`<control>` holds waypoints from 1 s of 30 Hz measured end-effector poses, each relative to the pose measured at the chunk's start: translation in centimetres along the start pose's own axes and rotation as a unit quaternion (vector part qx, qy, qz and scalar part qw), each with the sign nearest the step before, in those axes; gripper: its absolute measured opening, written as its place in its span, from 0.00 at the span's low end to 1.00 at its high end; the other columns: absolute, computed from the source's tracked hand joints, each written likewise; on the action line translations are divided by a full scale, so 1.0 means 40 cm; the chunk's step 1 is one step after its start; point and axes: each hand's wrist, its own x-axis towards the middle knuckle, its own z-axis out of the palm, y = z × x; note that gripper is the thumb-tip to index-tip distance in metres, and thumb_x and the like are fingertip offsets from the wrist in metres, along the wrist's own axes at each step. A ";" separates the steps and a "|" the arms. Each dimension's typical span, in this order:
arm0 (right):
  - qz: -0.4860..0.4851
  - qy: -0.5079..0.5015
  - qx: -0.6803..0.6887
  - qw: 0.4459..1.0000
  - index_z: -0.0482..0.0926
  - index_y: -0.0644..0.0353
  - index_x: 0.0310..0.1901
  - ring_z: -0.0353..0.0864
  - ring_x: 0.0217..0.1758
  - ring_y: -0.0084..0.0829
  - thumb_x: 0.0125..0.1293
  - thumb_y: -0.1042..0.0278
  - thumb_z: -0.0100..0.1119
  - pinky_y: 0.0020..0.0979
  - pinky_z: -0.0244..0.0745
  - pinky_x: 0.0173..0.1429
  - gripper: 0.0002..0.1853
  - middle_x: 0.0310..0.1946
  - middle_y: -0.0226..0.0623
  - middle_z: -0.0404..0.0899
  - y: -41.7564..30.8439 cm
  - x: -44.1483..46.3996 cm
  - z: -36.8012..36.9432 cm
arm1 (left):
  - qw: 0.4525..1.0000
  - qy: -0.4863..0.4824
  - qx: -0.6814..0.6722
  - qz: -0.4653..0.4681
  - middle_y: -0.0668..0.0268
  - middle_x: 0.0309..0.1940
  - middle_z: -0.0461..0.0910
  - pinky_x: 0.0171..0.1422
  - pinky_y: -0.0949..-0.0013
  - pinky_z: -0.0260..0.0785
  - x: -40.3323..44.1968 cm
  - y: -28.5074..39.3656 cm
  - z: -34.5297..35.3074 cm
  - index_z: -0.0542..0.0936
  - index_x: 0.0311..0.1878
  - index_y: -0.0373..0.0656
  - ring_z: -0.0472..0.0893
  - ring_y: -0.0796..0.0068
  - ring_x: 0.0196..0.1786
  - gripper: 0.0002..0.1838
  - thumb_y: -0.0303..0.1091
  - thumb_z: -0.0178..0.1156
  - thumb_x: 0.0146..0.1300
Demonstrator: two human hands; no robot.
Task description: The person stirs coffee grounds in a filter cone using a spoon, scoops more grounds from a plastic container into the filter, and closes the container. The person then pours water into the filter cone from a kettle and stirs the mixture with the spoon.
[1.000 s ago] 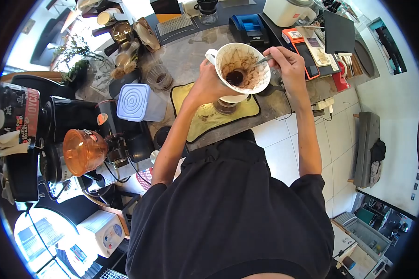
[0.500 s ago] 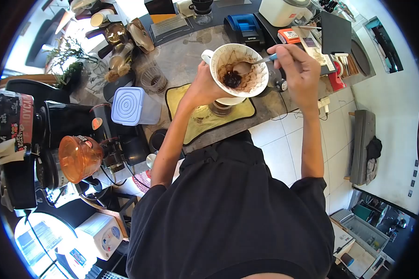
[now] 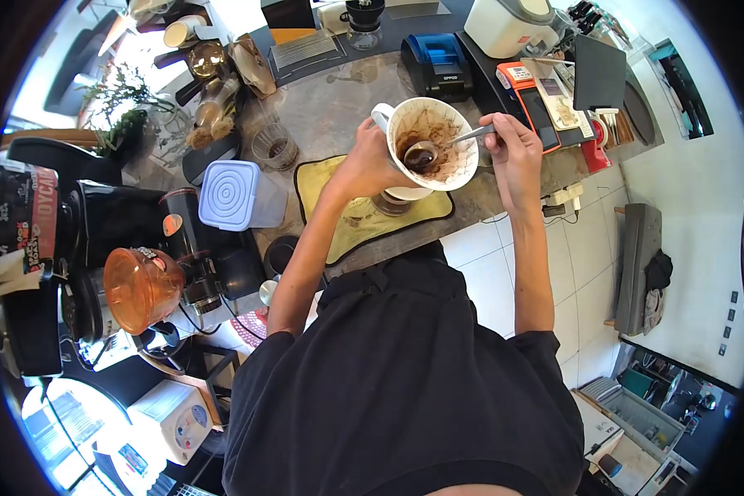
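Head view, and it's all about the white dripper (image 3: 435, 124), held up over the counter (image 3: 372, 95), mouth tipped toward us, inner walls smeared brown! Down inside goes the spoon (image 3: 476, 132), its bowl right at the dark patch. The right hand (image 3: 515, 153) has a pinching grip on the spoon's handle; the left hand (image 3: 372, 169) has its grip wrapped round the dripper's side. Just beneath, a glass vessel (image 3: 393, 205) on the yellow cloth (image 3: 339, 240); touching the dripper? Can't tell! Left of the cloth, a lidded tub (image 3: 228, 196) and a drinking glass (image 3: 274, 149); beyond the dripper, a blue-and-black machine (image 3: 438, 66).
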 end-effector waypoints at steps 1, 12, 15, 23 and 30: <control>0.000 0.003 -0.001 1.000 0.84 0.66 0.38 0.68 0.29 0.12 0.73 0.68 0.56 0.17 0.61 0.35 0.12 0.23 0.23 0.74 -0.011 -0.004 0.002 | 1.000 -0.002 -0.008 0.001 0.60 0.52 0.83 0.75 0.51 0.51 0.002 0.004 -0.001 0.83 0.54 0.43 0.74 0.56 0.62 0.38 0.50 0.80 0.35; -0.195 0.021 -0.294 0.936 0.84 0.67 0.40 0.70 0.27 0.13 0.73 0.69 0.56 0.18 0.62 0.31 0.11 0.23 0.25 0.75 -0.051 -0.074 0.062 | 0.998 0.033 0.044 0.044 0.59 0.48 0.83 0.77 0.48 0.48 0.002 0.014 -0.004 0.83 0.53 0.44 0.76 0.57 0.59 0.38 0.51 0.79 0.36; -0.136 0.048 -0.222 0.964 0.84 0.66 0.39 0.70 0.27 0.13 0.73 0.68 0.56 0.18 0.61 0.31 0.11 0.23 0.25 0.75 -0.007 -0.072 0.059 | 0.988 0.030 0.146 0.035 0.59 0.43 0.84 0.80 0.42 0.40 -0.006 0.020 0.000 0.87 0.46 0.45 0.77 0.60 0.57 0.31 0.50 0.79 0.36; -0.038 0.085 0.016 0.996 0.83 0.70 0.41 0.70 0.29 0.14 0.74 0.69 0.54 0.18 0.64 0.35 0.12 0.27 0.25 0.76 0.046 -0.048 0.002 | 0.989 0.030 0.142 0.034 0.60 0.42 0.85 0.80 0.42 0.40 -0.017 0.008 0.004 0.87 0.47 0.45 0.77 0.59 0.57 0.30 0.49 0.79 0.38; -0.156 0.070 -0.179 0.969 0.84 0.68 0.41 0.71 0.28 0.14 0.74 0.67 0.56 0.18 0.63 0.34 0.12 0.25 0.26 0.76 -0.038 -0.073 0.037 | 0.995 0.033 0.090 0.027 0.60 0.46 0.84 0.79 0.41 0.41 -0.007 0.006 0.009 0.86 0.48 0.44 0.77 0.60 0.58 0.32 0.50 0.79 0.38</control>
